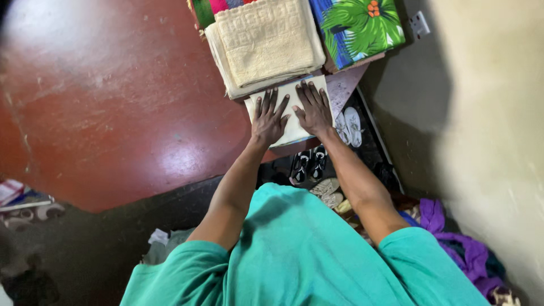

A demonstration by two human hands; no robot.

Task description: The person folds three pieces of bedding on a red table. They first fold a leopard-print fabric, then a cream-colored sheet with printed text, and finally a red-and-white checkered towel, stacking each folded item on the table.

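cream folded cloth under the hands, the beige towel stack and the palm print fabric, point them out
cream folded cloth (294, 131): head view, near edge.
beige towel stack (266, 42): head view, top towel's middle.
palm print fabric (357, 25): head view, green leaf.

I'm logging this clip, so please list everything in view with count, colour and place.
small folded cloth: one, pale cream, table edge, under both hands
folded towels: one stack, beige, behind the cloth
printed fabric: one, blue with green leaves, top right
table: one, reddish brown
shoes: several pairs, black and white, floor below the table
purple cloth: one heap, lower right floor
left hand: flat on the cloth
right hand: flat on the cloth
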